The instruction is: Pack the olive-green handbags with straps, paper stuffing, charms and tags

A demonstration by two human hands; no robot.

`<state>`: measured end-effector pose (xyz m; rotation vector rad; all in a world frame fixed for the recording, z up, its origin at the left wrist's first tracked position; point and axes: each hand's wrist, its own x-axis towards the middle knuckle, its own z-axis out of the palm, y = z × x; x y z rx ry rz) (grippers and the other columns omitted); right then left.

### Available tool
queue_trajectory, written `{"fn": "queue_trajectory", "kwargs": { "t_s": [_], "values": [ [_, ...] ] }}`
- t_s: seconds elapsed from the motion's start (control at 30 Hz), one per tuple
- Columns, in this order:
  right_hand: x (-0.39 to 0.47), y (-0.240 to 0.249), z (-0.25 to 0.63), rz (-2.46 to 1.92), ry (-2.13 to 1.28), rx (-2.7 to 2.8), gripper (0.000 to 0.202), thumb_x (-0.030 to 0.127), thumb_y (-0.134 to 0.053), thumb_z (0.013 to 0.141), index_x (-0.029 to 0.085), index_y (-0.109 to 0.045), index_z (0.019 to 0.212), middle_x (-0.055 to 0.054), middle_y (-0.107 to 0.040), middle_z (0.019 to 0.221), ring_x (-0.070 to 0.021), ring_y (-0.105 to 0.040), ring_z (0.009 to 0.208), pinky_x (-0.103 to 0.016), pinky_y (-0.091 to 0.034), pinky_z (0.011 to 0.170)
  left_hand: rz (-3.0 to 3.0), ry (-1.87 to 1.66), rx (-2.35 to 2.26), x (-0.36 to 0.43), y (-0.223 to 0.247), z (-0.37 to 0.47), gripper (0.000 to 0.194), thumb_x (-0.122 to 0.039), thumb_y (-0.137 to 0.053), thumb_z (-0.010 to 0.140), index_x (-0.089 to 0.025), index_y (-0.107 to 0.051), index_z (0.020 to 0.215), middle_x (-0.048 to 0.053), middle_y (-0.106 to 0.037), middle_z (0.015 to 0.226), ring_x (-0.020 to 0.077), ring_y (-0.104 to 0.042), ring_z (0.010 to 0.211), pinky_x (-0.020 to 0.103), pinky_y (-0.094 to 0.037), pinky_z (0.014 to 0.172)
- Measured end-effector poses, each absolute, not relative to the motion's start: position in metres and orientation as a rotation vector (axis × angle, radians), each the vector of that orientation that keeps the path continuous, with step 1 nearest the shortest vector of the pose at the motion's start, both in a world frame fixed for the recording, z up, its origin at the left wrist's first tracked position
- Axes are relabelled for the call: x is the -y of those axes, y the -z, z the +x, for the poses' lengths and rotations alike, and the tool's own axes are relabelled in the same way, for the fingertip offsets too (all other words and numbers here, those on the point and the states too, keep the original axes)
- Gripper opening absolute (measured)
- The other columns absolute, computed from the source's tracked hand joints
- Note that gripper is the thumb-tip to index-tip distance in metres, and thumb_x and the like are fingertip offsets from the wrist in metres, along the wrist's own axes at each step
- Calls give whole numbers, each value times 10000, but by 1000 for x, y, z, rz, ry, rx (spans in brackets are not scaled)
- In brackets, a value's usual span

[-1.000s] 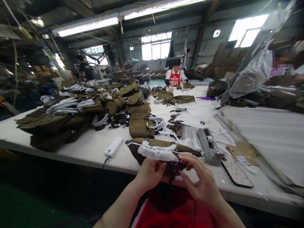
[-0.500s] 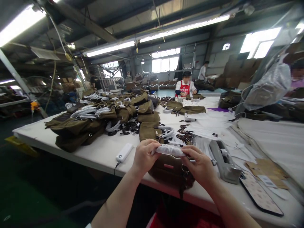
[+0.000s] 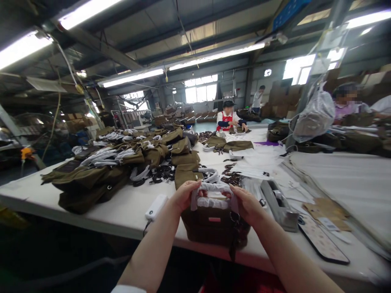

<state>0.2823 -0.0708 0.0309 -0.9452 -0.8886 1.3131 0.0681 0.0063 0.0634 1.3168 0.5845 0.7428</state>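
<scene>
Dark-olive fabric handbag (pink rectangular label on front), left hand and right hand closed around its raised white-wrapped curved handle.

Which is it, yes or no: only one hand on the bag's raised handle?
No, the left hand and right hand both hold the raised handle of the bag, one at each end.

A white-wrapped handle of a dark bag was held between the left hand and right hand.
</scene>
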Motion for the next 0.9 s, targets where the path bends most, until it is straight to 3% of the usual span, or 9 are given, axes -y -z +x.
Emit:
{"fn": "queue_trajectory", "kwargs": {
  "t_s": [0.07, 0.13, 0.23, 0.43, 0.53, 0.63, 0.73, 0.8, 0.9],
  "values": [
    [72, -30, 286, -906, -1300, 932, 389, 551, -676, 774, 177, -668, 884, -50, -692, 811, -181, -647, 687, -303, -536, 630, 1330, -766, -565, -2, -63, 71, 528, -626, -688, 699, -100, -660, 672, 65, -653, 690, 121, -571, 587, 232, -447, 573],
    [76, -33, 291, -856, -1271, 1134, 437, 540, -713, 742, 167, -658, 963, -58, -692, 885, -184, -649, 751, -284, -528, 651, 1496, -747, -520, 5, -72, 70, 543, -572, -783, 613, -104, -698, 875, 73, -683, 842, 162, -625, 757, 249, -484, 686],
    [83, -39, 296, -828, -1185, 1448, 555, 465, -811, 648, 161, -618, 1069, -58, -672, 990, -199, -637, 873, -273, -514, 728, 1775, -635, -505, 17, -92, 67, 740, -462, -880, 486, -148, -652, 1116, 71, -669, 1052, 225, -620, 972, 293, -489, 838],
    [99, -47, 300, -1007, -931, 1723, 772, 364, -861, 600, 190, -520, 1271, -74, -651, 1130, -237, -617, 1011, -333, -506, 864, 2145, -528, -499, 39, -114, 68, 961, -365, -907, 457, -202, -526, 1325, 100, -611, 1263, 271, -583, 1130, 352, -452, 992],
    [111, -53, 301, -1056, -722, 1892, 815, 353, -877, 549, 204, -558, 1283, -81, -635, 1183, -271, -578, 1082, -363, -473, 931, 2260, -519, -502, 49, -117, 70, 912, -398, -901, 468, -205, -558, 1290, 83, -635, 1224, 258, -604, 1082, 333, -468, 957],
    [114, -53, 300, -1137, -625, 1868, 497, 324, -776, 689, 197, -645, 1151, -38, -680, 1001, -213, -602, 916, -301, -482, 817, 2351, -492, -566, 55, -117, 74, 712, -434, -871, 521, -195, -644, 1152, 40, -693, 1040, 217, -632, 912, 277, -496, 802],
    [105, -45, 298, -1149, -699, 1738, 204, 336, -627, 827, 168, -668, 935, 5, -645, 778, -146, -561, 706, -236, -444, 647, 2300, -477, -690, 56, -109, 82, 332, -411, -708, 747, -171, -677, 974, -12, -668, 757, 128, -575, 631, 210, -430, 576],
    [101, -40, 294, -1118, -700, 1693, 201, 355, -580, 861, 166, -643, 839, 12, -610, 732, -135, -533, 676, -228, -420, 621, 2214, -510, -759, 57, -103, 86, 234, -383, -581, 845, -161, -651, 869, -32, -605, 619, 98, -515, 518, 194, -380, 501],
    [107, -39, 281, -1091, -627, 1707, 212, 356, -554, 888, 175, -614, 795, 11, -591, 734, -133, -518, 685, -226, -397, 620, 2195, -627, -855, 70, -100, 79, 229, -379, -548, 858, -174, -605, 775, -39, -552, 546, 100, -493, 476, 199, -367, 467]
  ]
}}
